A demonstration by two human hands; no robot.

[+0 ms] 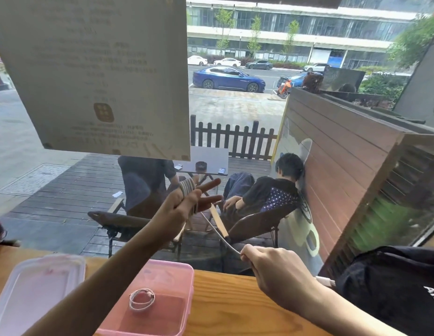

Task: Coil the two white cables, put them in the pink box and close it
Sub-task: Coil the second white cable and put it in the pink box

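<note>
Clear plastic marks the lower left of the frame, where the loose lid lies on the wooden counter, just beside the open pink box at lower centre. One white cable, already a small coil, rests on the floor of that box. Above it, near the middle of the frame, the left hand is raised with its fingers spread apart and the second white cable wound around them in several neat turns; the thumb appears to press the loops against the palm. From there a free strand slants down and to the right into the right hand, which is closed around it low in the frame, right of centre. A white plug end shows just past that wrist, so little slack seems left. To finish this step well, the person would likely keep light tension with the right hand, lay each new turn flat beside the last rather than across it, and keep the left fingers stiff so the loops stay even. Tucking the tail through should stop the coil springing open once it drops into the box.
</note>
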